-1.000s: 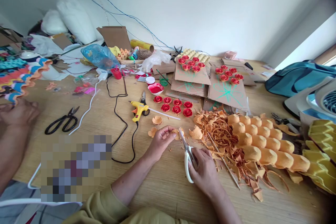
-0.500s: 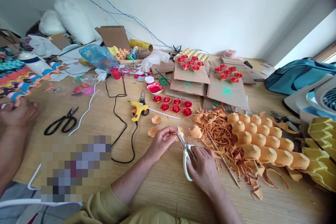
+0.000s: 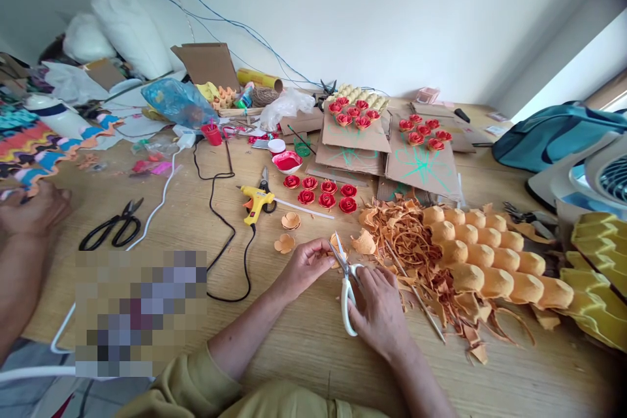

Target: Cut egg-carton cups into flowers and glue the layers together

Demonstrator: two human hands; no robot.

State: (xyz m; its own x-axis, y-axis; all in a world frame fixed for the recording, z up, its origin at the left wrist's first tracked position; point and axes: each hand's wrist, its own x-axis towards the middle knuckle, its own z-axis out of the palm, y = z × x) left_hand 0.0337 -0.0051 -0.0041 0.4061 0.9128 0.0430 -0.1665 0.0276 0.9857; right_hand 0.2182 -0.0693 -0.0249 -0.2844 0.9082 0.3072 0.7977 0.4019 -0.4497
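Note:
My right hand [image 3: 381, 304] is wrapped round the white handles of a pair of scissors [image 3: 348, 307]. Their blades point away from me, slightly apart, at a small orange egg-carton cup [image 3: 343, 241]. Thumb and fingers of my left hand [image 3: 306, 266] pinch this cup by its near left side; the blades and fingertips partly cover it. To the left lie an orange flower-shaped cup [image 3: 285, 243] and a layered petal cup [image 3: 290, 221]. A torn carton piece [image 3: 363, 242] sits just right of the blades.
Carton scraps [image 3: 409, 235], a thin stick [image 3: 416, 294] and an orange egg tray [image 3: 490, 255] lie right. Beyond are red paper roses [image 3: 327, 200], a red paint bowl [image 3: 287, 162] and a yellow glue gun [image 3: 255, 202]. Another person's hand [image 3: 42, 209] is far left, near black-handled scissors [image 3: 112, 228].
The carton cup and scissor tips sit slightly higher and further right in view. My left hand has shifted a little with them. Both grips stay the same; the camera view has moved slightly.

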